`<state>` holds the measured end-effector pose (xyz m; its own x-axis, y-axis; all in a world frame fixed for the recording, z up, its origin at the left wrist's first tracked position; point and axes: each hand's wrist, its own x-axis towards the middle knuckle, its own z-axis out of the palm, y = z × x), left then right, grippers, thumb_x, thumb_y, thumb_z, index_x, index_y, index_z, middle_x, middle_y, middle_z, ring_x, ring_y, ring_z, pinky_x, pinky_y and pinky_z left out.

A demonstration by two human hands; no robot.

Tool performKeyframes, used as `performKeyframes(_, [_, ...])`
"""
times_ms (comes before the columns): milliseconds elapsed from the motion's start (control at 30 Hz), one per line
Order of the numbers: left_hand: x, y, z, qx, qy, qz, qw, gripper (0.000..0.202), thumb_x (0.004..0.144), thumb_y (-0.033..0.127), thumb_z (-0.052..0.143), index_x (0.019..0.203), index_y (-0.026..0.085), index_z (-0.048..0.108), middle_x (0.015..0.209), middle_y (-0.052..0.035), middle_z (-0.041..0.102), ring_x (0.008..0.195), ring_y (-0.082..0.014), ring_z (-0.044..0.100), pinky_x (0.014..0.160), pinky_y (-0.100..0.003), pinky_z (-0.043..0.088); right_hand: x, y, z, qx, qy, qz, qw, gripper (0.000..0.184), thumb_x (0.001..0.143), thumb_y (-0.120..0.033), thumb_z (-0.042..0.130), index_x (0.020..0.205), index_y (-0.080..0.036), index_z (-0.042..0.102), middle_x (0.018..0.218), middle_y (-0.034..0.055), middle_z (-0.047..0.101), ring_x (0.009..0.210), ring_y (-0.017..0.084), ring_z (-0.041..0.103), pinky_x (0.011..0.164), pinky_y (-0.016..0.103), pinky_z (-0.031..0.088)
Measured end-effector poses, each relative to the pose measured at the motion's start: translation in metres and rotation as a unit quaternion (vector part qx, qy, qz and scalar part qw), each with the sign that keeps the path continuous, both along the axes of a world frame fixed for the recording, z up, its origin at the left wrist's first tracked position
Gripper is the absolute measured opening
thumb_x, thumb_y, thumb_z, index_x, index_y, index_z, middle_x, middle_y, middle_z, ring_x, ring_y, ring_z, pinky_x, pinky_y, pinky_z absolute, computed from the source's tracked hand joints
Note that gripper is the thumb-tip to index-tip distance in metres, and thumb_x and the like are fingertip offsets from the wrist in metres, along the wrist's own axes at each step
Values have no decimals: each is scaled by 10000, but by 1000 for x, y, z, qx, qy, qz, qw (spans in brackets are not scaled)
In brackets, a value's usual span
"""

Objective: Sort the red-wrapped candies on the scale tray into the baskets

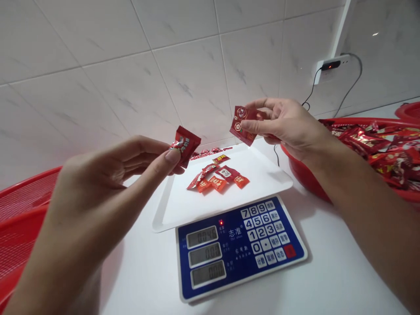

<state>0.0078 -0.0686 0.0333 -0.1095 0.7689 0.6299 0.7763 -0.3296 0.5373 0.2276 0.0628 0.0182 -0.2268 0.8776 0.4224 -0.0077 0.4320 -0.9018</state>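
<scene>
Between thumb and fingers, my left hand (pixel 131 175) pinches a small red wrapped candy (pixel 189 145), raised over the left side of a white scale tray (pixel 259 175). My right hand (pixel 285 124) is closed on a flat, dark red candy packet (pixel 243 124) with a flower print, held up above the tray's back right. Several red and orange wrapped candies (pixel 218 183) lie loosely grouped on the tray, along with one yellow-labelled piece (pixel 222 159). Below the tray, the scale's blue panel (pixel 239 249) has number keys and three displays; the top one seems to read 0.046.
To the right stands a red basket (pixel 303 175) heaped with wrapped candies (pixel 377 148). Red mesh baskets (pixel 22 218) are at the left edge. More red packets (pixel 210 152) lie behind the tray. A tiled wall closes off the back, with a socket and cables (pixel 331 65) at the upper right.
</scene>
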Motion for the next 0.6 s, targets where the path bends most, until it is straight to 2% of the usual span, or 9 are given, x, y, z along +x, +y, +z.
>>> performKeyframes(100, [1, 2, 0, 4, 21, -12, 1000, 105, 826, 372, 719, 877, 293, 765, 838, 13, 767, 789, -170, 734, 600, -160, 593, -2, -1, 1, -6, -5, 10, 1000, 402, 653, -286, 828, 985, -182, 628, 862, 41, 672, 652, 118, 560, 442, 211, 303])
performKeyframes(200, [1, 3, 0, 4, 25, -18, 1000, 98, 827, 357, 718, 885, 292, 763, 854, 10, 768, 792, -174, 734, 585, -157, 594, -5, 0, -2, -8, -11, 23, 1000, 326, 687, -245, 787, 962, -169, 628, 866, 54, 684, 689, 130, 586, 472, 215, 358])
performKeyframes(333, [2, 2, 1, 10, 31, -20, 999, 76, 823, 338, 728, 876, 298, 764, 824, 24, 766, 768, -152, 732, 576, -122, 575, -8, 2, -9, 31, -31, 27, 999, 303, 709, -209, 752, 980, -182, 621, 950, 56, 684, 763, 142, 603, 513, 216, 403])
performKeyframes(433, [2, 0, -1, 17, 32, -23, 999, 77, 829, 349, 722, 876, 301, 761, 827, 36, 764, 770, -140, 732, 585, -107, 575, -11, 4, -14, 39, -31, 35, 998, 301, 733, -221, 730, 1004, -210, 600, 960, 43, 681, 740, 139, 602, 485, 210, 378])
performKeyframes(600, [0, 0, -2, 32, 52, -25, 998, 71, 837, 358, 714, 883, 319, 752, 820, 62, 760, 755, -109, 724, 588, -75, 558, -18, 6, -21, -9, -60, 48, 997, 284, 797, -267, 697, 1057, -203, 601, 790, 17, 661, 560, 90, 504, 448, 210, 276])
